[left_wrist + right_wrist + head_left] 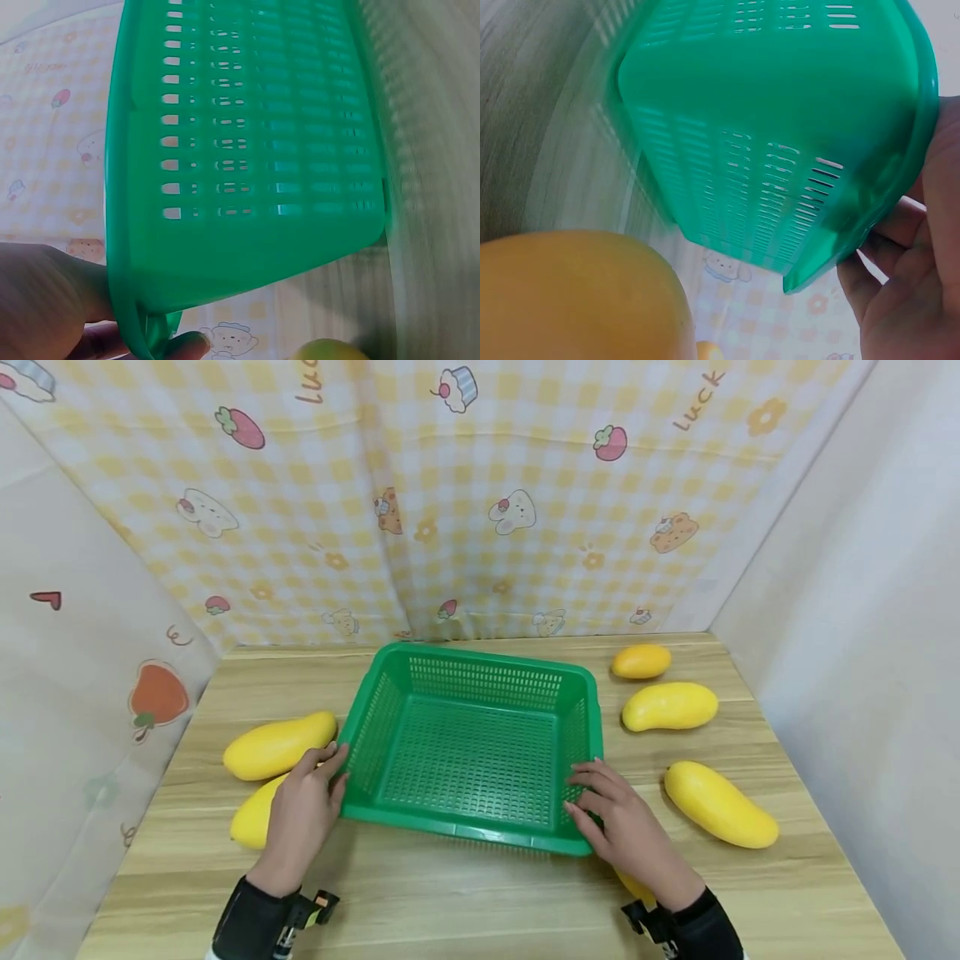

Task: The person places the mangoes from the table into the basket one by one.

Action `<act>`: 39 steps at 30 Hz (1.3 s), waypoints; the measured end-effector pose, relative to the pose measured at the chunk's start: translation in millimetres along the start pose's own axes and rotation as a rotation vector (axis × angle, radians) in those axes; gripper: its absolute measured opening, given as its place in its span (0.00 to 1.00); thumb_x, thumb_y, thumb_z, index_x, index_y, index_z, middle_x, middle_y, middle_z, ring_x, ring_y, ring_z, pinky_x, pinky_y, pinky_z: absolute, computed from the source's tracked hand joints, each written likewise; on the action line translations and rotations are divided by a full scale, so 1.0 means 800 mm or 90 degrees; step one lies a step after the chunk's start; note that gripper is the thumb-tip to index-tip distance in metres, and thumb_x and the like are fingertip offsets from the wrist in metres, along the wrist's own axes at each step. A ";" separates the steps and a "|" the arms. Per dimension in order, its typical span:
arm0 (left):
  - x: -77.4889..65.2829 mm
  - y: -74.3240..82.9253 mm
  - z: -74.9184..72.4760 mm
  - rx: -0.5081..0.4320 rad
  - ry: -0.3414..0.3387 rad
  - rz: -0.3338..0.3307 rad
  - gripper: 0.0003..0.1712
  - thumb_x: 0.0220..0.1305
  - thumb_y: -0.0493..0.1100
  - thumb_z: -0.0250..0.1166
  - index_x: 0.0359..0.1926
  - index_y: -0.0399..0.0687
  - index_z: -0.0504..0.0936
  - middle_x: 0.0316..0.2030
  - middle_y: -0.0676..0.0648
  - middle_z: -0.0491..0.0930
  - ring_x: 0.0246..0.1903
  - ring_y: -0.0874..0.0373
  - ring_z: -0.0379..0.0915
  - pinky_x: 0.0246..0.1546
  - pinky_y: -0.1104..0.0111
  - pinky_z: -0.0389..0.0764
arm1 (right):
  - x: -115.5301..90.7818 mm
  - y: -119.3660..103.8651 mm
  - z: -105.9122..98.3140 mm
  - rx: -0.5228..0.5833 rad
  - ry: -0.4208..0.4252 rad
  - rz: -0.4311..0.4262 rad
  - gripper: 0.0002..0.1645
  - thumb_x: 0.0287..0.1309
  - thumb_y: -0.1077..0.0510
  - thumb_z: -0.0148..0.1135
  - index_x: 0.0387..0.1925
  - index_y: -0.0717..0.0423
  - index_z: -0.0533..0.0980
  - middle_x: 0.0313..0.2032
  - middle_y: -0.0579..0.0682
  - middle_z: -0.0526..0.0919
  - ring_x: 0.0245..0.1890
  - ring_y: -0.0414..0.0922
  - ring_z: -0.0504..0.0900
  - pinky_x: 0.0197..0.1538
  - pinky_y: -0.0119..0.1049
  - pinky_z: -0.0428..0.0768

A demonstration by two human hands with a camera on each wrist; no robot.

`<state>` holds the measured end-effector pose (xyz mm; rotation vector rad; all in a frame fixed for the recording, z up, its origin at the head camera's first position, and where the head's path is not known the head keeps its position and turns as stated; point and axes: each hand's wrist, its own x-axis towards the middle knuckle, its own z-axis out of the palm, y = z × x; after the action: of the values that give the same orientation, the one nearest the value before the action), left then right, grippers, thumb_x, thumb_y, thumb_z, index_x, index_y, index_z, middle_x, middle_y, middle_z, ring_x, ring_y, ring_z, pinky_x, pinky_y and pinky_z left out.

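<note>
A green plastic basket (468, 760) with perforated walls sits in the middle of the wooden table, nothing inside it. My left hand (303, 814) grips its left rim, fingers around the edge; the left wrist view shows the basket's outer wall (247, 150) close up. On the opposite side my right hand (622, 818) holds the right rim near the front corner, fingertips reaching over it. Two yellow mangoes lie left of the basket: one mango (277, 747) behind my left hand, another mango (252, 818) partly hidden by it. Beneath my right wrist a further mango (585, 300) is mostly covered.
On the right of the table (480, 910) lie a small orange-yellow mango (641, 662) at the back, a curved mango (670, 707) before it, and a longer mango (720, 804) nearer. A checked curtain (465, 468) stands behind, with pale cloth walls at both sides.
</note>
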<state>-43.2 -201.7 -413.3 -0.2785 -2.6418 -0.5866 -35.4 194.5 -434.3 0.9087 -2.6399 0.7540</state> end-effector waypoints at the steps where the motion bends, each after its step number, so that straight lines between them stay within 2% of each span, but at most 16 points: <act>1: -0.002 0.001 0.000 -0.004 -0.001 -0.005 0.24 0.48 0.25 0.72 0.49 0.27 0.79 0.45 0.33 0.77 0.20 0.51 0.72 0.15 0.70 0.68 | 0.000 0.001 0.000 -0.006 0.003 0.003 0.05 0.56 0.61 0.68 0.25 0.53 0.81 0.46 0.52 0.80 0.58 0.50 0.71 0.65 0.48 0.63; 5: -0.008 0.005 -0.005 -0.006 -0.012 -0.027 0.24 0.48 0.26 0.72 0.49 0.26 0.79 0.44 0.33 0.77 0.17 0.58 0.67 0.14 0.71 0.67 | 0.000 0.001 0.000 0.007 -0.002 0.014 0.06 0.56 0.61 0.67 0.25 0.53 0.80 0.48 0.52 0.79 0.60 0.50 0.69 0.65 0.48 0.62; 14: -0.024 0.017 -0.017 0.006 -0.021 -0.066 0.24 0.46 0.26 0.73 0.48 0.25 0.79 0.43 0.33 0.78 0.22 0.49 0.75 0.14 0.69 0.69 | -0.003 -0.001 -0.003 0.055 -0.024 0.022 0.08 0.60 0.58 0.65 0.25 0.48 0.78 0.49 0.51 0.79 0.62 0.50 0.67 0.66 0.44 0.60; 18: -0.033 0.021 -0.018 -0.004 -0.012 -0.067 0.24 0.45 0.26 0.73 0.46 0.25 0.80 0.42 0.33 0.79 0.30 0.43 0.79 0.20 0.61 0.78 | -0.011 -0.004 -0.005 0.056 -0.023 0.028 0.07 0.59 0.59 0.66 0.25 0.48 0.79 0.49 0.50 0.79 0.62 0.49 0.67 0.67 0.39 0.58; 22: -0.043 0.024 -0.019 -0.018 0.004 -0.066 0.22 0.44 0.26 0.74 0.44 0.26 0.81 0.42 0.34 0.80 0.36 0.41 0.80 0.27 0.56 0.81 | -0.019 -0.008 -0.007 0.058 -0.016 0.037 0.07 0.56 0.60 0.68 0.25 0.48 0.79 0.47 0.48 0.80 0.61 0.48 0.68 0.68 0.35 0.56; 34: -0.059 0.031 -0.022 -0.019 0.035 -0.062 0.20 0.39 0.24 0.75 0.39 0.25 0.82 0.40 0.35 0.81 0.37 0.42 0.80 0.32 0.56 0.81 | -0.030 -0.014 -0.004 0.085 -0.001 0.030 0.06 0.55 0.60 0.69 0.27 0.47 0.79 0.48 0.46 0.79 0.61 0.49 0.68 0.69 0.35 0.53; 39: -0.070 0.034 -0.018 -0.027 0.066 -0.061 0.23 0.36 0.22 0.75 0.40 0.27 0.83 0.38 0.37 0.80 0.37 0.44 0.81 0.32 0.63 0.80 | -0.034 -0.014 -0.008 0.093 0.001 0.032 0.08 0.54 0.61 0.70 0.29 0.44 0.79 0.48 0.45 0.79 0.61 0.48 0.68 0.69 0.33 0.52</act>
<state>19.4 -189.2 -416.5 -0.1306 -2.5556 -0.6702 -6.5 204.0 -435.0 0.8810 -2.6437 0.9711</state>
